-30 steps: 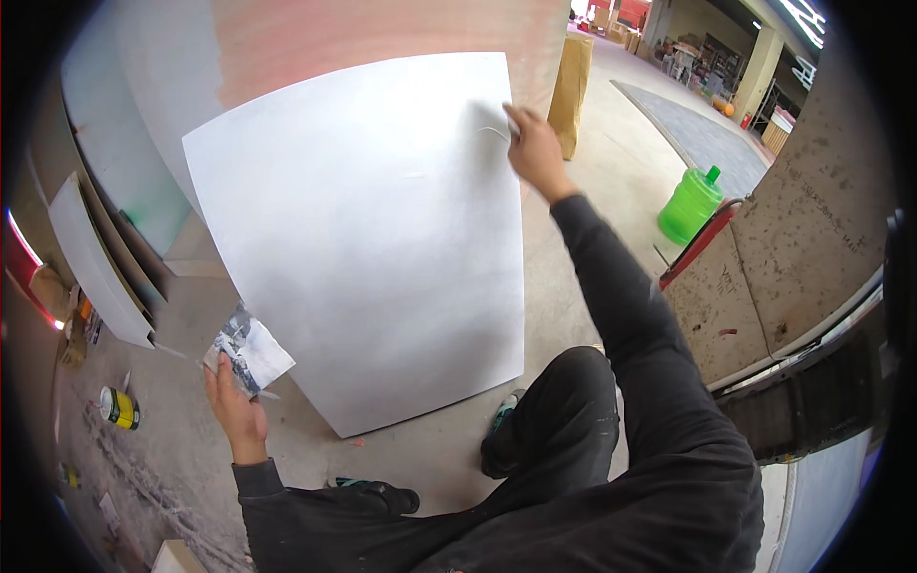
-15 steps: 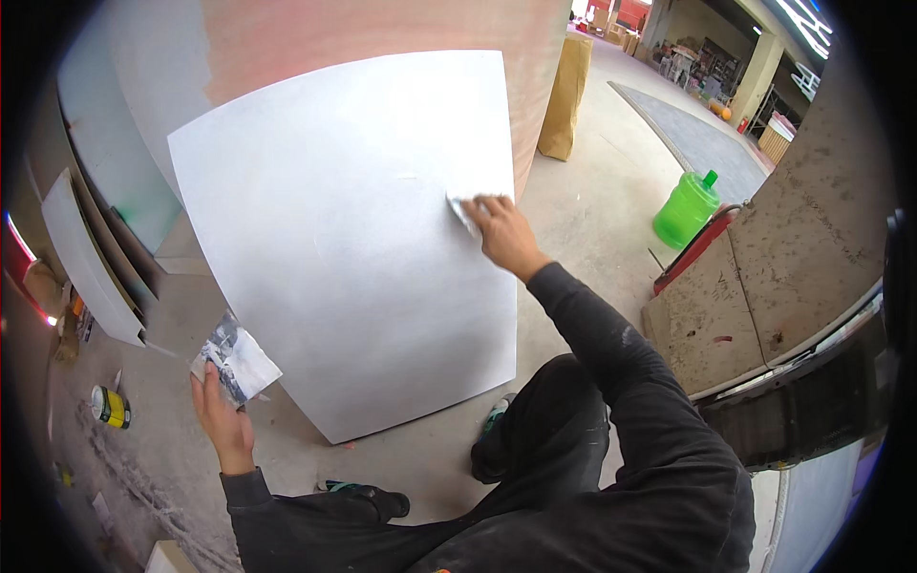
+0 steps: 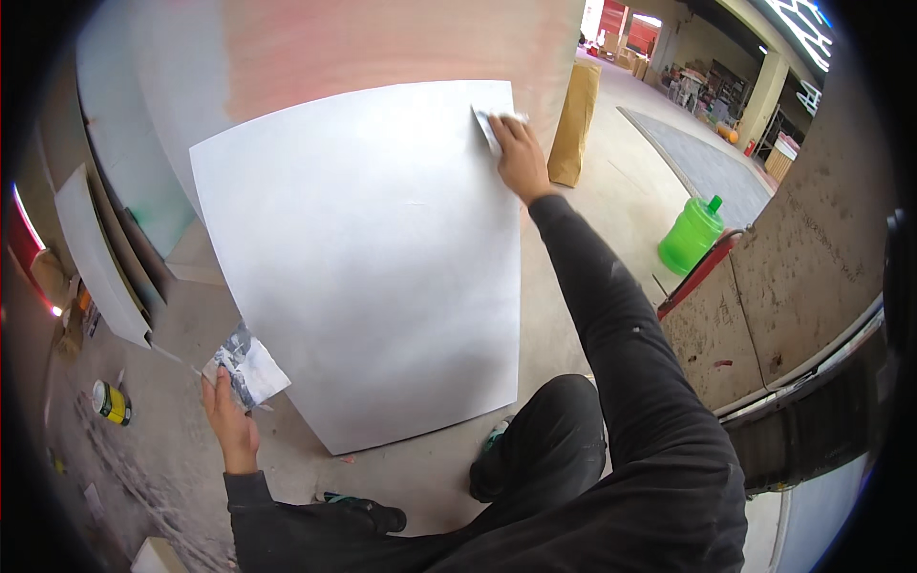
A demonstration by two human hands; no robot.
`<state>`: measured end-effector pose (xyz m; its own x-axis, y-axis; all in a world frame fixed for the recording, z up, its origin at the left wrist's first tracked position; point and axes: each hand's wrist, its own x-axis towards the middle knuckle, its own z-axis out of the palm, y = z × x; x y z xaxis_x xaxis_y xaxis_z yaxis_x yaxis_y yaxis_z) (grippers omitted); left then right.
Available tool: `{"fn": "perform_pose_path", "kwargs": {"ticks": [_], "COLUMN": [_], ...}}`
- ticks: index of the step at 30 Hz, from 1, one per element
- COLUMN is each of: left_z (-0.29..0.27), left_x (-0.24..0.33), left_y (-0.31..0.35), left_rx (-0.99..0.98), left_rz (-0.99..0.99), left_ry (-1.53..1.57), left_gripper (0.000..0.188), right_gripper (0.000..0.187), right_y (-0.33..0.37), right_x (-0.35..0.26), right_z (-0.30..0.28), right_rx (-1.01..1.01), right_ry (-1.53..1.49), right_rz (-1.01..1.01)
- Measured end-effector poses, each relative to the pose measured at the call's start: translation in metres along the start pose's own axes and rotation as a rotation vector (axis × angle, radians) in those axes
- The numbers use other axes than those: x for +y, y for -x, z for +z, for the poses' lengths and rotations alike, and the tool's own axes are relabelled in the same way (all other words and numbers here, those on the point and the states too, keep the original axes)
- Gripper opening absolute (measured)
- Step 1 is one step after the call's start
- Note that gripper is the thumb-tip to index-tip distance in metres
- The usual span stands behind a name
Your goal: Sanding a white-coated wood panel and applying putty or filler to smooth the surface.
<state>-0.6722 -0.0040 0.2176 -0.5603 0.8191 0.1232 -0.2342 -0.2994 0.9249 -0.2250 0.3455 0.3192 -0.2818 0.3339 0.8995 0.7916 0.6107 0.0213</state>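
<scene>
A large white panel (image 3: 363, 267) leans in front of me, its lower edge close to the floor. At its upper right my right hand (image 3: 521, 160) grips a thin flat scraper (image 3: 487, 129), whose blade lies on or just off the white surface. To the left of the panel, my left hand (image 3: 232, 420) holds up a small flat putty board (image 3: 250, 368) smeared with white and grey; its handle, if any, is hidden by the fingers. Faint marks show near the panel's middle.
A pinkish wall (image 3: 382, 43) stands behind the panel. To the right are a brown paper-wrapped piece (image 3: 575, 124), a green water jug (image 3: 691, 237) and a stained brown board (image 3: 783, 277). At left, a black-and-yellow can (image 3: 112, 403) sits on the floor, with sheets (image 3: 95, 258) leaning beyond.
My right hand has moved the scraper up the panel toward its upper right corner. The left hand keeps the putty board in nearly the same place. The whole view has shifted slightly.
</scene>
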Motion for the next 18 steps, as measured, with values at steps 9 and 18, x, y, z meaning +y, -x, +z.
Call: {"fn": "perform_pose_path", "kwargs": {"ticks": [9,18], "left_z": [-0.003,-0.01], "left_x": [0.01,0.006], "left_y": [0.001,0.0], "left_rx": [-0.042,0.061], "left_rz": [-0.021,-0.086], "left_ry": [-0.057,-0.089], "left_gripper": [0.037,0.039], "right_gripper": [0.05,0.052], "right_y": [-0.003,-0.083], "right_x": [-0.007,0.023], "right_z": [-0.041,-0.017], "right_rx": [-0.213,-0.376], "right_ry": [-0.079,-0.035], "right_rz": [0.075,-0.131]}}
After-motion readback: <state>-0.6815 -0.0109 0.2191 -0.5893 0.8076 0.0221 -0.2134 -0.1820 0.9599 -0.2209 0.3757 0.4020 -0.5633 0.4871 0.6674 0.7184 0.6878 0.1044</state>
